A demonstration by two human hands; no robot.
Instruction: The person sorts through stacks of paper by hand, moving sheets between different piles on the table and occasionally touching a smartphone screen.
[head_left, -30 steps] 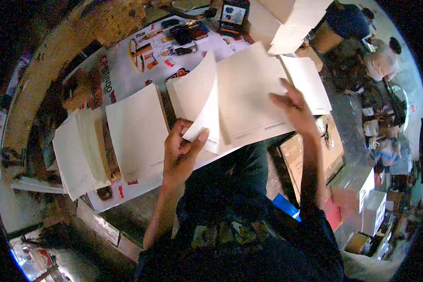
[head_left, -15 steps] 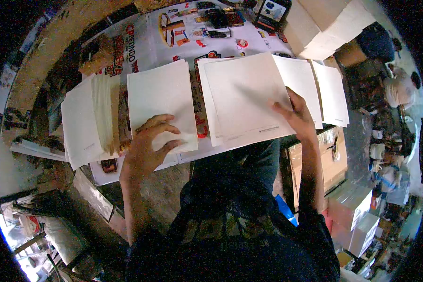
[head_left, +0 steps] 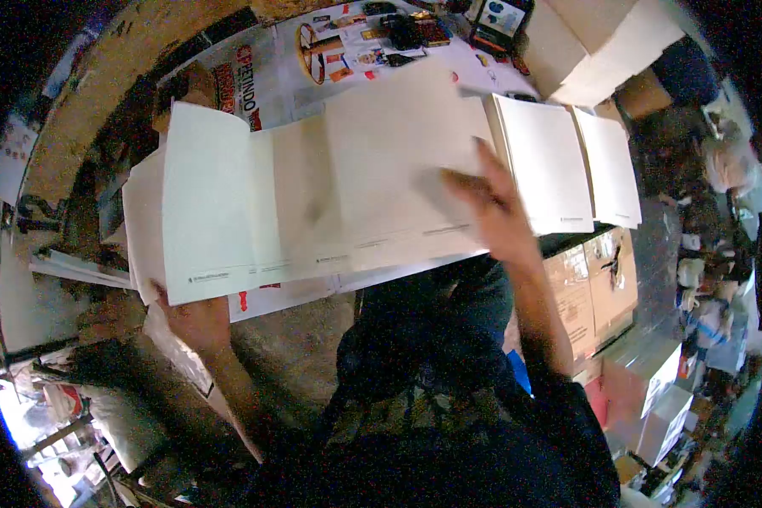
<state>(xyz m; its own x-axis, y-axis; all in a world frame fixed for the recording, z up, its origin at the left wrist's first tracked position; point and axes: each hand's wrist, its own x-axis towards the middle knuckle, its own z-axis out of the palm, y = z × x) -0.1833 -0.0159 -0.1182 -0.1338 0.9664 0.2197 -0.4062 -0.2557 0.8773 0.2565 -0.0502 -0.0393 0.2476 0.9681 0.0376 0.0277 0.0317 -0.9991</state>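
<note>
Several white paper sheets [head_left: 398,161] spread in an overlapping row from the left to the middle of the table. A curved sheet [head_left: 207,203] stands out at the left, over a paper stack [head_left: 142,212]. My left hand [head_left: 196,320] is at the lower left edge of that sheet, its fingers partly hidden by the paper. My right hand [head_left: 498,203] is blurred, over the right part of the middle sheets, fingers apart and holding nothing. To its right lie two more paper stacks, one nearer [head_left: 546,169] and one farther [head_left: 608,173].
A printed banner [head_left: 271,85] covers the table. Small items and a tablet-like screen [head_left: 499,19] are at the back. Cardboard boxes stand at the back right [head_left: 601,42] and below the table's right side [head_left: 593,292]. More boxes [head_left: 643,381] are at lower right.
My left hand has moved left and down, to the left stack's lower edge. Sheets now stretch across the gap between the left and middle stacks. My right hand has shifted slightly left.
</note>
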